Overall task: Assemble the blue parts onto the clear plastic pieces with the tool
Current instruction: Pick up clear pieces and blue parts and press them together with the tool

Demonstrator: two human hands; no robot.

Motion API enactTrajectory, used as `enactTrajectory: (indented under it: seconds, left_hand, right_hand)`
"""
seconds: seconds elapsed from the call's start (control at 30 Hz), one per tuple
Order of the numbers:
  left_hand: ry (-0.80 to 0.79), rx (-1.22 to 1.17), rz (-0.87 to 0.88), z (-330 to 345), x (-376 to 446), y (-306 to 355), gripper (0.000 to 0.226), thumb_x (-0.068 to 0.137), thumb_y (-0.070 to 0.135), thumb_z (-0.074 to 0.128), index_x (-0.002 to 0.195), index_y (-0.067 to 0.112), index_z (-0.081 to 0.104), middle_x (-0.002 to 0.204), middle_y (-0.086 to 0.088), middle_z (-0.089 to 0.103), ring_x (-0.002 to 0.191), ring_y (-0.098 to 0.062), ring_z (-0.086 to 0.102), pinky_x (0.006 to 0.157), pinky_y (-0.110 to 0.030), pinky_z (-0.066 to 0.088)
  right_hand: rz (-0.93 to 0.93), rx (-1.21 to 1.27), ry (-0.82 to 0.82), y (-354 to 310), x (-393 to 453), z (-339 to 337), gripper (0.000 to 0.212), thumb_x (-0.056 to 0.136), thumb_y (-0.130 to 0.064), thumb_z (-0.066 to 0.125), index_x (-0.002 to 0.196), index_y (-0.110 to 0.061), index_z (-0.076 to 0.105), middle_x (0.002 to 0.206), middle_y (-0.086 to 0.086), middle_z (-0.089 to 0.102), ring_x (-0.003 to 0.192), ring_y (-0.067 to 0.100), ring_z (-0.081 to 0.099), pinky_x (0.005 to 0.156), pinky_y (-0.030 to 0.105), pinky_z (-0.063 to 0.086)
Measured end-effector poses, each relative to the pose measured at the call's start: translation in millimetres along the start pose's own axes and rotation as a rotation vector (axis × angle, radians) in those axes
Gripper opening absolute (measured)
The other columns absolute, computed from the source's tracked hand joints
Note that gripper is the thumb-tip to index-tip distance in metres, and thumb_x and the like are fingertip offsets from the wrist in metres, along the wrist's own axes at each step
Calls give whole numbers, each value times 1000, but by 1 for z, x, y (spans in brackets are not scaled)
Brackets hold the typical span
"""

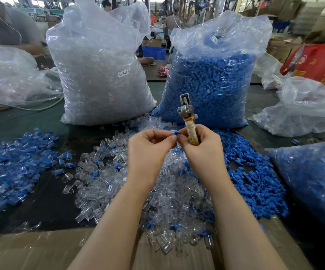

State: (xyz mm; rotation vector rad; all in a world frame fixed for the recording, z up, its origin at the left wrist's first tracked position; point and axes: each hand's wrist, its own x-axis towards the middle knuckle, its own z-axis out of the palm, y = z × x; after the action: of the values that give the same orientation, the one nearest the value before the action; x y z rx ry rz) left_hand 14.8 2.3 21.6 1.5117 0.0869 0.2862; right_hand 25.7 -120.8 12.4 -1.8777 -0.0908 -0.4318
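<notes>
A blue part (176, 132) is pinched between the fingertips of the left hand (150, 151) and the right hand (202, 149), at their meeting point. The tool (189, 121) is gripped in the right fist, long axis upright, head above the part. A clear piece cannot be discerned between the fingers.

Factory floor: bulk part sacks (103, 75), worktable (21, 121).

left hand (148, 151) pinching, right hand (200, 149) gripping
</notes>
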Motion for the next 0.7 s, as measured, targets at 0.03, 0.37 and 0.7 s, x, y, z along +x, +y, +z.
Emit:
enactTrajectory:
  seconds: [0.03,0.37,0.7]
  left_hand:
    - [9,38,28,0,0,0,9,77,5,80,79,13,75,74,-5,75,76,-21,73,72,-30,60]
    - [76,266,175,-1,0,-3,15,79,17,80,73,26,70,67,8,71,68,-8,69,69,-33,60]
    - [51,44,106,-8,6,-1,11,86,4,72,80,12,68,68,1,73,68,-11,72,70,-23,59]
  right_hand:
    - [-6,-4,-8,0,0,0,10,87,-18,70,80,-23,65,58,-16,58,53,1,47,55,25,41]
    - [71,-3,-111,-9,0,-5,13,90,-19,66,80,-28,67,78,2,71,81,28,67,79,52,56]
    - [127,-109,-362,1,1,-30,2,86,-18,67,87,-19,66,90,14,66,80,33,59,83,51,52]
